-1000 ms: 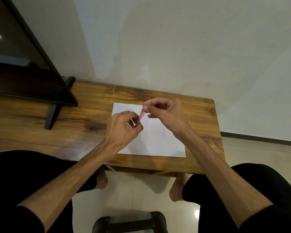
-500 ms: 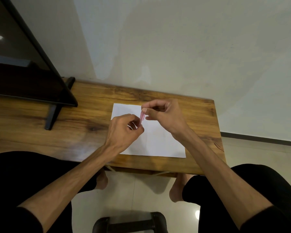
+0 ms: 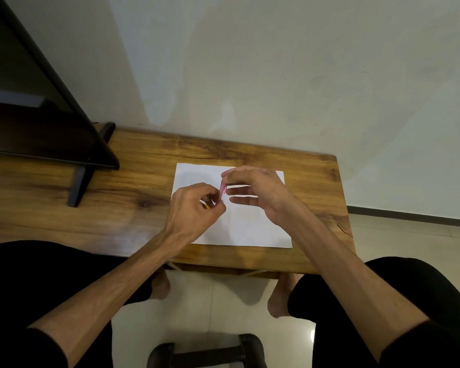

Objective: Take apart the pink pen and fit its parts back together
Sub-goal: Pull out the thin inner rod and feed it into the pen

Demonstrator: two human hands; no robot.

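A person sits at a wooden table (image 3: 250, 152). A white sheet of paper (image 3: 239, 227) lies flat on the table, near the right end. Both hands are up over the paper, close together.

The pink pen (image 3: 222, 189) is between the two hands, above the paper. It stands almost upright and leans a little. Only a short pink bit shows, because fingers hide the rest.

The left hand (image 3: 194, 211) is curled tight around the low end of the pen. A tiny yellow bit (image 3: 207, 206) pokes out between its fingers. It is too small to tell what it is.

The right hand (image 3: 260, 193) pinches the top end of the pen with its thumb and first finger. Its other fingers are stretched out loose below the pinch, and they point toward the left hand. The hand looks a little blurry.

Both arms are bare and reach in from the bottom of the picture. The person's legs are in black clothes, one on each side. Two bare feet rest on the pale floor (image 3: 223, 309) under the table edge.

On the left side of the table stands a big black screen (image 3: 37, 123) on a dark foot. Behind the table is a plain pale wall (image 3: 276, 75). A dark chair part (image 3: 207, 351) shows at the very bottom.
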